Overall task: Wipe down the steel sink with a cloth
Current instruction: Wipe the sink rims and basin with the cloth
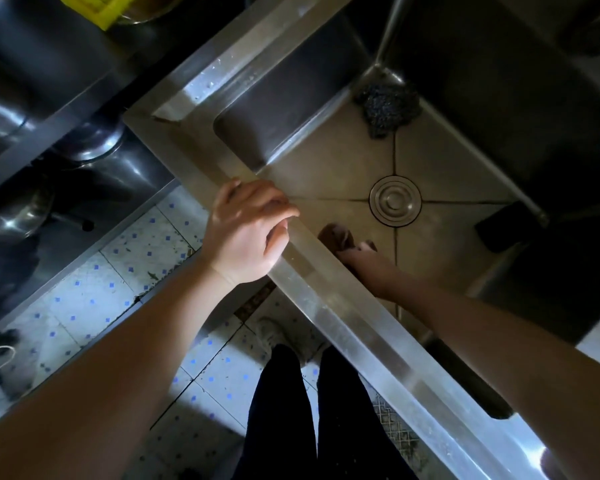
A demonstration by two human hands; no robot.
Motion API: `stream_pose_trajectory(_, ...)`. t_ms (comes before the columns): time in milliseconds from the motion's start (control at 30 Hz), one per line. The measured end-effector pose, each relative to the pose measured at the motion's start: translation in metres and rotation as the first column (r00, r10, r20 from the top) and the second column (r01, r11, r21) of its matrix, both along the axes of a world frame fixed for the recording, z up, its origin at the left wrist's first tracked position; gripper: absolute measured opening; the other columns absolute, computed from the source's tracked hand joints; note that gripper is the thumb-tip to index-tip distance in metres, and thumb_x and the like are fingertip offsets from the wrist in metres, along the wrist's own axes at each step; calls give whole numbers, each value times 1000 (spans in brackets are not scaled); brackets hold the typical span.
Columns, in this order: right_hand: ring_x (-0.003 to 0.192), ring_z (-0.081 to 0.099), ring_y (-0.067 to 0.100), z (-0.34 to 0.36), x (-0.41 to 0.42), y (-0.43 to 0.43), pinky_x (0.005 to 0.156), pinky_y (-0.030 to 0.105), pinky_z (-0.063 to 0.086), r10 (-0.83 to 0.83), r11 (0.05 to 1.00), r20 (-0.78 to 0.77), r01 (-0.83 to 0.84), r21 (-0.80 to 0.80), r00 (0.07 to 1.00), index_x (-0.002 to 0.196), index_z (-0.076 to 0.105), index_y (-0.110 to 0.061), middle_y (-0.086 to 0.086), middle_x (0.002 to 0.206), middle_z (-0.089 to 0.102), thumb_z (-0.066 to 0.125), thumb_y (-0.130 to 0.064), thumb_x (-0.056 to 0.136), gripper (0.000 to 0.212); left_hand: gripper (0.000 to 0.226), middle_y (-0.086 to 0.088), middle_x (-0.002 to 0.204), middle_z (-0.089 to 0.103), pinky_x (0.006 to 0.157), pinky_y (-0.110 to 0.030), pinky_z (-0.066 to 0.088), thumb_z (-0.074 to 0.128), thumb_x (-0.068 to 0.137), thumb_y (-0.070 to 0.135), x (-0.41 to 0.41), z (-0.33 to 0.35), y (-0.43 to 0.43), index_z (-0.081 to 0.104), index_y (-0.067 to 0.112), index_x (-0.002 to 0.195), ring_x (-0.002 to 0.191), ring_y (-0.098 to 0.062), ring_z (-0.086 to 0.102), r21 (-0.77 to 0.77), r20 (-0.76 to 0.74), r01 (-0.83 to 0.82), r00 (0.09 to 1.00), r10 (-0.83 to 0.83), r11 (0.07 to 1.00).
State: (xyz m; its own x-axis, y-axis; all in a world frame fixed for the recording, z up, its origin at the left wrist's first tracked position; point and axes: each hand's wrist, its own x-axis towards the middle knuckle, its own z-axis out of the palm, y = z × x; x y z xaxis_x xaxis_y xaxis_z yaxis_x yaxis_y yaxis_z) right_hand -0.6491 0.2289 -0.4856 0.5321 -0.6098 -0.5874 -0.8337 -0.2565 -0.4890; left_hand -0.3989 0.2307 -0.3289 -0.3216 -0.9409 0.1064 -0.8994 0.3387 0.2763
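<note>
The steel sink (pixel 340 306) runs diagonally across the view, its basin floor dull and stained around a round drain cover (pixel 395 199). My left hand (pixel 248 230) rests on the near rim with its fingers curled over the edge. My right hand (pixel 364 265) reaches down inside the basin against the near wall and presses a brown cloth (pixel 336 235) to the floor; the rim hides part of the hand, so its fingers are hard to make out.
A dark steel scourer (pixel 388 105) lies in the basin's far corner. A dark block (pixel 503 226) sits at the right wall. Steel bowls and pots (pixel 94 140) fill the shelves at left. My legs (pixel 312 410) stand on a tiled floor.
</note>
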Motion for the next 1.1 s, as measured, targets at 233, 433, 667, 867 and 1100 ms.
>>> stream_pose_trajectory(233, 103, 51, 16, 0, -72, 49, 74, 28, 39, 143, 990, -110, -141, 25, 984, 115, 56, -41, -12, 118, 60, 50, -32, 89, 28, 25, 0, 100, 65, 89, -40, 30, 45, 87, 23, -5, 11, 3, 69, 20, 94, 97, -22, 59, 65, 85, 8, 996, -13, 998)
stream_pose_trajectory(433, 113, 54, 22, -5, -89, 66, 84, 29, 45, 140, 989, -149, -132, 66, 979, 128, 58, -25, 0, 132, 57, 48, -27, 94, 35, 36, -5, 126, 58, 99, -50, 31, 40, 92, 31, -24, 21, 34, 65, 16, 112, 117, -19, 46, 75, 3, -14, 1000, 14, 997)
stream_pose_trajectory(667, 106, 59, 24, 17, -38, 24, 84, 28, 45, 123, 992, -98, -125, -13, 988, 121, 60, -27, 4, 123, 59, 52, -28, 91, 30, 35, -5, 123, 58, 97, -52, 34, 43, 91, 30, -72, 12, 77, 65, 14, 111, 117, -18, 46, 104, -108, -57, 992, 68, 993)
stream_pose_trajectory(867, 119, 47, 33, 29, -10, 19, 98, 43, 40, 176, 981, -19, -177, -85, 984, 132, 52, -19, 6, 140, 48, 47, -26, 97, 37, 31, -3, 120, 60, 96, -47, 29, 45, 89, 31, -105, 10, 89, 65, 18, 108, 116, -18, 50, 76, -122, -21, 992, 30, 997)
stream_pose_trajectory(1100, 110, 57, 31, 35, -44, 44, 89, 39, 49, 121, 990, -179, -106, 89, 976, 120, 59, -9, 13, 121, 60, 45, -8, 94, 29, 29, -1, 117, 61, 97, -44, 26, 45, 88, 31, -128, 11, 98, 68, 17, 99, 111, -15, 50, 90, -137, -55, 988, 67, 994)
